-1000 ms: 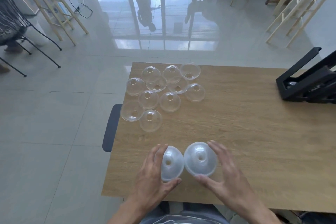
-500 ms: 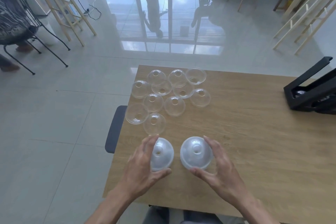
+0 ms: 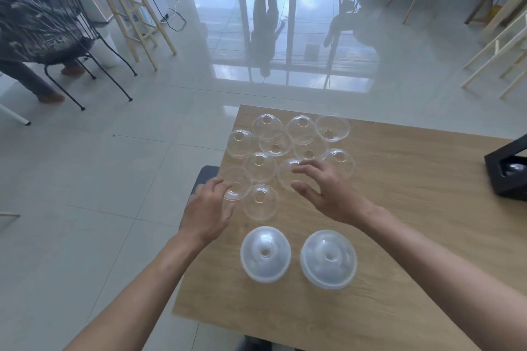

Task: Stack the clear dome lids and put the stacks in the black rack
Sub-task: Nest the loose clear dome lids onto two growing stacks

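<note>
Head view: a person reaches both hands over a wooden surface [image 3: 399, 236] toward loose clear lids.
Left hand [image 3: 206, 209]: fingers relaxed and slightly bent, holding nothing; the fingertips are at the near edge of the lid at the left edge [image 3: 236, 183]; I cannot tell if they touch it.
Right hand [image 3: 328, 194]: spread open, fingers straight, holding nothing, above the lid in the middle [image 3: 286, 177].
Loose lids [image 3: 268, 127]: about eleven clear dome lids lie close together on the far left part of the surface, some overlapping.
Stacks: two cloudy stacks stand side by side near the person, left stack [image 3: 265, 254] and right stack [image 3: 328, 259], apart from both hands.
Black rack [image 3: 504, 171]: at the right edge of the surface, only partly in view, well apart from the lids.
</note>
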